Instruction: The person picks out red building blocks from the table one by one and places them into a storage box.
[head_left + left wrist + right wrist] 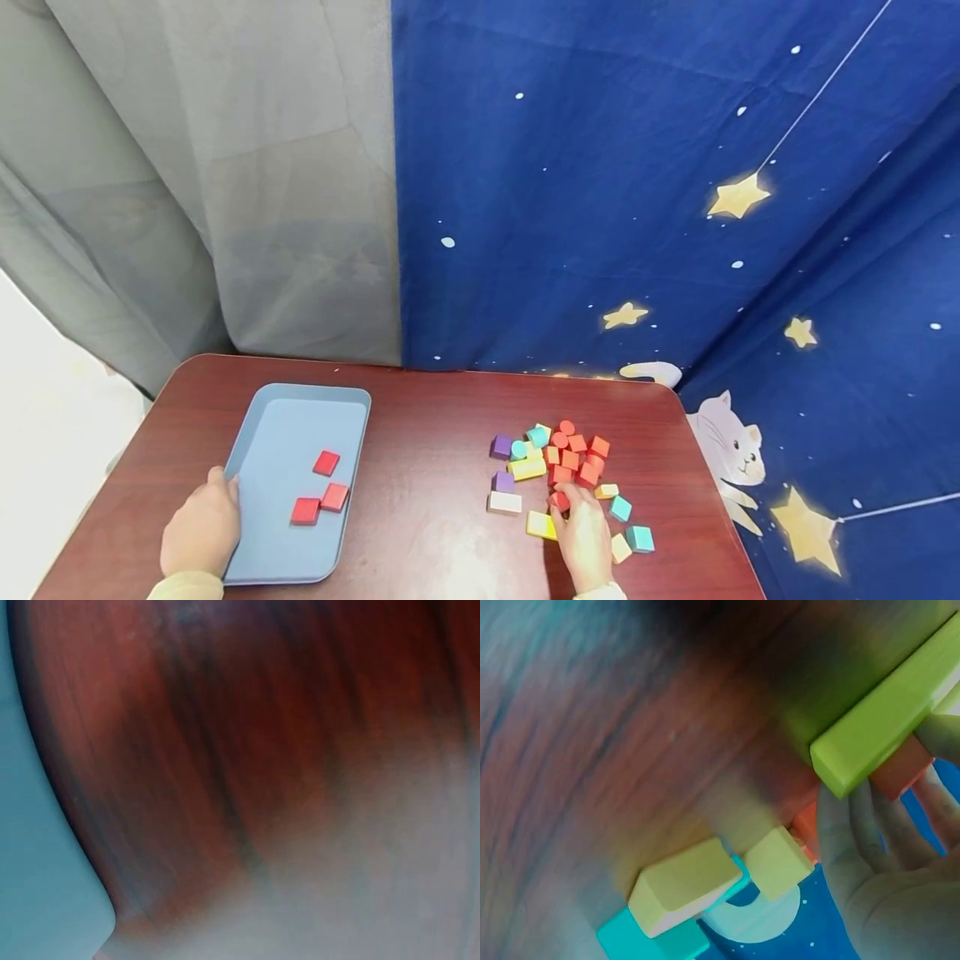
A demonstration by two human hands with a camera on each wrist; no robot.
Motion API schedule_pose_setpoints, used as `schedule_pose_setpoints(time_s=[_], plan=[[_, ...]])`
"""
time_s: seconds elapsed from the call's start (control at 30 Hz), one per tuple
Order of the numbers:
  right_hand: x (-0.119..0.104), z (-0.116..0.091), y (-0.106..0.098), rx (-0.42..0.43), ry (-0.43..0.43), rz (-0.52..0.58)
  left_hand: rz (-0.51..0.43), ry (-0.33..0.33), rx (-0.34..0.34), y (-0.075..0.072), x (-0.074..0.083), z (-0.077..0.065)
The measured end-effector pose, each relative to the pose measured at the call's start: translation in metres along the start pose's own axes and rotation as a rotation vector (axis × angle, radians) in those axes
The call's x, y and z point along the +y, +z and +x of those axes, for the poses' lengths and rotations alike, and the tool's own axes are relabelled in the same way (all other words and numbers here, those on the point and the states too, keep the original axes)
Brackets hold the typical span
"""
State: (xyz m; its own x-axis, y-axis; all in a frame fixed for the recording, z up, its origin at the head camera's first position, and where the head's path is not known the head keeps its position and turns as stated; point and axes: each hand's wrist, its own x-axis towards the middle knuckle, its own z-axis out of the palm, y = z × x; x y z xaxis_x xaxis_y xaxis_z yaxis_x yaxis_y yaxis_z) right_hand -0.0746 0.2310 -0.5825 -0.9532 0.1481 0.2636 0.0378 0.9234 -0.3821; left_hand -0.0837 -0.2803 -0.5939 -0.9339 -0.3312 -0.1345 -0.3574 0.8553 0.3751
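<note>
My left hand [201, 527] grips the left rim of a blue-grey tray [300, 425]. Three flat red blocks [305, 511] lie in the tray's right half. In the left wrist view only the tray's edge [45, 855] and the tabletop show, with the hand out of sight. On the right, my right hand [583, 533] pinches a red block [558, 502] at the near side of a cluster of red blocks [588, 474]. In the right wrist view that red block [902, 766] shows between thumb and fingers, beside a long yellow block [885, 712].
Around the red cluster lie purple blocks [501, 447], a white block [505, 502], a yellow half-round block [527, 469] and teal blocks [640, 539]. A pale cream block [620, 548] sits just right of my right hand. Curtains [540, 208] hang behind the table's far edge.
</note>
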Motion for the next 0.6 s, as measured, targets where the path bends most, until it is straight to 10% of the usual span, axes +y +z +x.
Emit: schedule_pose_setpoints(time_s=[0.6], plan=[[-0.0006, 0.0008, 0.0057, 0.022, 0.056, 0.012, 0.003, 0.015, 0.027, 0.0011, -0.002, -0.0003]])
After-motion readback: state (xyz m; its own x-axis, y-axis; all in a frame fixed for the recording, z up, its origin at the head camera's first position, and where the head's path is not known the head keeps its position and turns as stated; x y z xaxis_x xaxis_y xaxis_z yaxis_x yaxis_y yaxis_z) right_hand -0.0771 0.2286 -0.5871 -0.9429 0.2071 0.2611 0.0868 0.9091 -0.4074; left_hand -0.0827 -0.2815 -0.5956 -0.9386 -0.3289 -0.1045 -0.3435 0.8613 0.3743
